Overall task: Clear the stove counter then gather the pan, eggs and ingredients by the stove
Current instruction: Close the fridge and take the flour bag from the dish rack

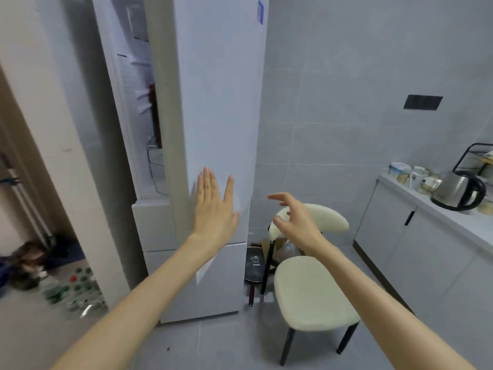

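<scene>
Fridge door (221, 102) under the left hand (213, 209), fingers straight and flat against it; the right hand (296, 222) hovers with fingers loosely spread, holding nothing. The lidded pan (254, 265) stands on edge on the floor between fridge and chair (312, 289). It is probably heavy, its glass lid loose and breakable, so the dark handle (251, 295) below looks the safest hold. A blue sticker (260, 12) on the fridge is too blurred to read.

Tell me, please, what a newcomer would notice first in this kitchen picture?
The left hand is spread flat against the tall white fridge door, which stands ajar in the centre. The right hand hangs empty, fingers loosely curled, above a cream chair; a lidded pan stands on the floor between fridge and chair.
</scene>
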{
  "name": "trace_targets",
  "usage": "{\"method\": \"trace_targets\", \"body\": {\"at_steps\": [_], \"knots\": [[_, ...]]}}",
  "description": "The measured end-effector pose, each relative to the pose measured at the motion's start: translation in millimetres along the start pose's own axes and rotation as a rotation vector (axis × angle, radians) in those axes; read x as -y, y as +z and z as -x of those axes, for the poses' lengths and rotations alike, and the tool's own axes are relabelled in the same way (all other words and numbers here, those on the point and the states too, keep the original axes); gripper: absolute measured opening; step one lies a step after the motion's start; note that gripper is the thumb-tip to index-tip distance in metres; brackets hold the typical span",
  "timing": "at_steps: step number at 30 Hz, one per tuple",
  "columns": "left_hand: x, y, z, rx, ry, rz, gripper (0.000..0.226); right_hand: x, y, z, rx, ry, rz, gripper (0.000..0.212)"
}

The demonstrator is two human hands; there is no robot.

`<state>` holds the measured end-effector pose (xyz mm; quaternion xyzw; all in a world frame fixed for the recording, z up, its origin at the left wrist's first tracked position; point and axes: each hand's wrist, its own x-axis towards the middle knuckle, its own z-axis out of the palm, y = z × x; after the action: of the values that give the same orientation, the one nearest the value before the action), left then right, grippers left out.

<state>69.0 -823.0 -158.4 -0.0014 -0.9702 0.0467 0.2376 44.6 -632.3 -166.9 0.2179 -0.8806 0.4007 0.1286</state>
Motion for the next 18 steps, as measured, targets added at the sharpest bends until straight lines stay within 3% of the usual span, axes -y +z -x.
{"method": "trace_targets", "body": {"at_steps": [6, 12, 18], "knots": [[41.1, 54.0, -45.5, 0.006, -0.063, -0.002, 0.083, -7.7, 31.8, -69.3, -0.01, -0.041, 0.035, 0.043], [85.3, 109.0, -106.9, -0.207, 0.018, 0.059, 0.088, -19.2, 79.7, -149.7, -0.012, -0.075, 0.087, 0.044], [135.1, 151.9, -159.6, -0.279, 0.023, -0.014, 0.089, -30.6, 124.4, -223.5, -0.021, -0.082, 0.174, 0.045]]}}
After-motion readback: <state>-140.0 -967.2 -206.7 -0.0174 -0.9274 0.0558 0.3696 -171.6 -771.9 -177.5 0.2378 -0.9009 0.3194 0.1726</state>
